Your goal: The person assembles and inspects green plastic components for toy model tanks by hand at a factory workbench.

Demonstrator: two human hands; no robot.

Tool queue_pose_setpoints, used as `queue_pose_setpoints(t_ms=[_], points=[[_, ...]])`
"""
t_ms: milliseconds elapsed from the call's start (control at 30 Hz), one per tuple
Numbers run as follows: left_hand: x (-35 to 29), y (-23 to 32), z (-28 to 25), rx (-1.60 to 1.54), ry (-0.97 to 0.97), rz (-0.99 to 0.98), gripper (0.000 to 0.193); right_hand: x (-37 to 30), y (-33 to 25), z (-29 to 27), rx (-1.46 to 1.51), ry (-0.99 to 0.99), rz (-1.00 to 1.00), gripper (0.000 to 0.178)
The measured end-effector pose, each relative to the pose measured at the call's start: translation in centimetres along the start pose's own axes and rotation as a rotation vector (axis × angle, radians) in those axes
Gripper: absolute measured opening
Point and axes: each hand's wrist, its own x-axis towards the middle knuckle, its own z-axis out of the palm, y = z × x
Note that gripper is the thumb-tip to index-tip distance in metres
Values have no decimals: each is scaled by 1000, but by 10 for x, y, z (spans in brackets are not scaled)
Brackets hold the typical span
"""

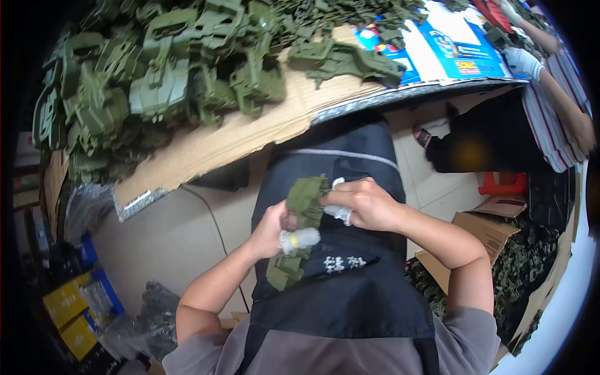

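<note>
Over my lap, my left hand (272, 230) is closed around a long olive-green moulded plastic part (304, 203). It is held tilted, its upper end away from me and its lower end by my apron. My right hand (369, 205) is at the part's upper right edge, fingers bent together in a pinch against it. Whether a smaller piece sits between those fingertips is hidden. White covers wrap some fingers of both hands, and a yellow band shows on the left thumb's cover. A black apron (350, 306) lies beneath the hands.
Green plastic parts (159, 81) are heaped on the cardboard-covered table (244, 140) ahead, with one long part (347, 62) near its edge. An open carton (481, 234) and small green pieces (525, 269) are at right. A co-worker's gloved hand (524, 64) is at far right.
</note>
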Motion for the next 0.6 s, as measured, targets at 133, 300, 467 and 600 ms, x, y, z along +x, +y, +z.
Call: queue_pose_setpoints(t_ms=[133, 300, 467, 600], points=[[6, -7, 1, -368, 122, -63, 62, 26, 13, -67, -9, -45, -88, 45], [-20, -26, 4, -686, 316, -193, 61, 43, 159, -224, -269, 1031, 579, 29], [-27, -43, 26, -830, 404, -144, 53, 85, 273, -258, -512, 961, 1070, 51], [-34, -48, 30, -1015, 509, -325, 62, 71, 291, -285, -1737, 88, 737, 22]])
